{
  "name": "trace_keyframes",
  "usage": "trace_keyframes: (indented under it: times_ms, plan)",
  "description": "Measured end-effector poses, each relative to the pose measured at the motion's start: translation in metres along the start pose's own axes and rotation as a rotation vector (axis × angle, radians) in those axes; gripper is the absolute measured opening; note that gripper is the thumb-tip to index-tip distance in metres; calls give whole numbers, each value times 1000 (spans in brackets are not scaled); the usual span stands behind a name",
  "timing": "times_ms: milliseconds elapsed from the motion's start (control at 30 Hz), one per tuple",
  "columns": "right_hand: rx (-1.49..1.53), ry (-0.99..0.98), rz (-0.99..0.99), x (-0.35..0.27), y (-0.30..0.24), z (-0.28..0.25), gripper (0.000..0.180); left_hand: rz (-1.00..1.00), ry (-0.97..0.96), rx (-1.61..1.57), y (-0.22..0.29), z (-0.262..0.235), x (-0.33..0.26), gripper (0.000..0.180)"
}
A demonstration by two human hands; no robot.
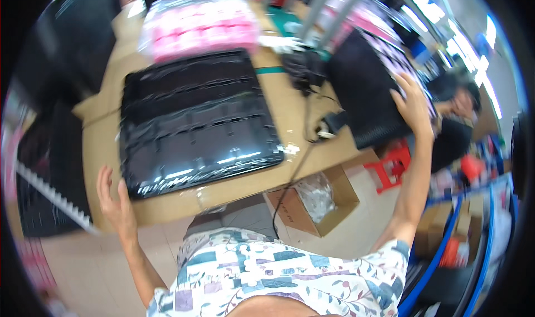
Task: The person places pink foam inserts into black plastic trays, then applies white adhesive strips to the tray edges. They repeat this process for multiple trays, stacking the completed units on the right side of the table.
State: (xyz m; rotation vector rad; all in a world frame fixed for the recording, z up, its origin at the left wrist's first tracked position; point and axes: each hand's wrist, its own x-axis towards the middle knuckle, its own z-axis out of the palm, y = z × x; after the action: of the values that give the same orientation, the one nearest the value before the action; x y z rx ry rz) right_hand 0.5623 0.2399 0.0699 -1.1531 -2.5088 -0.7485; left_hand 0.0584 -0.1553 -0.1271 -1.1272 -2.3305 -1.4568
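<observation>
A glossy black tray with rows of shallow compartments lies on a brown cardboard-covered table. My left hand is open at the table's near edge, just left of the tray's near corner, touching nothing I can make out. My right hand is raised to the right with fingers spread, resting against the edge of a dark flat panel that stands beside the table. Neither hand holds anything.
A bag of pink items lies behind the tray. A black tool with a cable sits on the table's right part. An open cardboard box and a red stool stand on the floor. Another person sits at right.
</observation>
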Motion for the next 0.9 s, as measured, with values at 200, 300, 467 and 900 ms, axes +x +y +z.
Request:
trace_keyframes:
  times_ms: [200, 300, 467, 900]
  plan:
    - [745, 179, -170, -53, -195, -44, 36, 191, 546, 539, 8, -76, 4, 37]
    - [1127, -8, -501, -56, -299, -43, 30, 126, 653, 570, -11, -101, 12, 36]
    - [1442, -145, -851, -31, -415, -38, 21, 143, 573, 848, -13, -119, 49, 28]
    - [2028, -789, -425, 3, -572, -32, 40, -286, -88, -895, 38, -107, 34, 16]
